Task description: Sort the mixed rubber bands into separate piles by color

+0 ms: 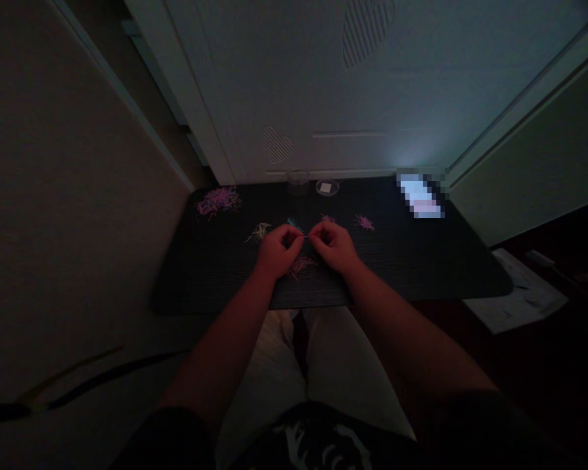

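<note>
My left hand and my right hand meet over the middle of the dark table, fingertips pinched on the two ends of a thin bluish strip. Just below them lies a pile of pinkish strips. A pale yellowish pile is left of my left hand. Blue strips show behind its fingers. Behind my right hand is a small pink pile, partly covered, and another pink-purple pile sits farther right. A larger mixed pile occupies the back left corner.
The dark table backs onto a pale panel with heart reliefs. A clear round container and a clear lid with a white square stand at the back. A lit, pixelated phone-like screen is back right. Papers lie lower, right of the table.
</note>
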`<state>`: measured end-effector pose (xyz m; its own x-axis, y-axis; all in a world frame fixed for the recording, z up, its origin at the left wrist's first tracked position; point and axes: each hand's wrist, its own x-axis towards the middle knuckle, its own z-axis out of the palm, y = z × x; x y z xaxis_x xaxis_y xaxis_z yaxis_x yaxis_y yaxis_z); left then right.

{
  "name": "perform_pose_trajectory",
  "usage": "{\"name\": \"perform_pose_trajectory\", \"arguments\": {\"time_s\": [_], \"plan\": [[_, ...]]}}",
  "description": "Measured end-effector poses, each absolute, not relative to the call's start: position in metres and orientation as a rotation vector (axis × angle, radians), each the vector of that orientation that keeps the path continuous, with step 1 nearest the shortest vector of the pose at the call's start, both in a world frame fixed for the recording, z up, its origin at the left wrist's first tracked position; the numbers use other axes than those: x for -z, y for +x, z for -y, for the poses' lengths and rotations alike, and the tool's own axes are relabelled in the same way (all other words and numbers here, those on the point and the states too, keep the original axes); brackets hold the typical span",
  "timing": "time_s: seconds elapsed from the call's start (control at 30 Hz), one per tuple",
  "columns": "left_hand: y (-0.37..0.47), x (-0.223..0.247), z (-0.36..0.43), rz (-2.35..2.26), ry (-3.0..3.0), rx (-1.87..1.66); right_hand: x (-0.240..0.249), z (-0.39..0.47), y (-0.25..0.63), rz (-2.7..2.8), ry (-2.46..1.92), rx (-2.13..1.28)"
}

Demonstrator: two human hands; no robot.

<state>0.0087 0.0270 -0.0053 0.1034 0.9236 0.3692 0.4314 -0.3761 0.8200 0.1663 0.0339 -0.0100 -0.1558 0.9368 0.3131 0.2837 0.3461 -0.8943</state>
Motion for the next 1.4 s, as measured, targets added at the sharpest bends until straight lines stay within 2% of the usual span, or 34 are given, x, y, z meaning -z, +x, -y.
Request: {"name": "perform_pose_trajectory", "arguments": {"time_s": [1.4], "plan": [[0.0077, 0.0044, -0.026, -1.322, 1.893, -1.181, 0.0098, -0.0343, 0.1656, 1.617, -1.151, -0.756]]}}
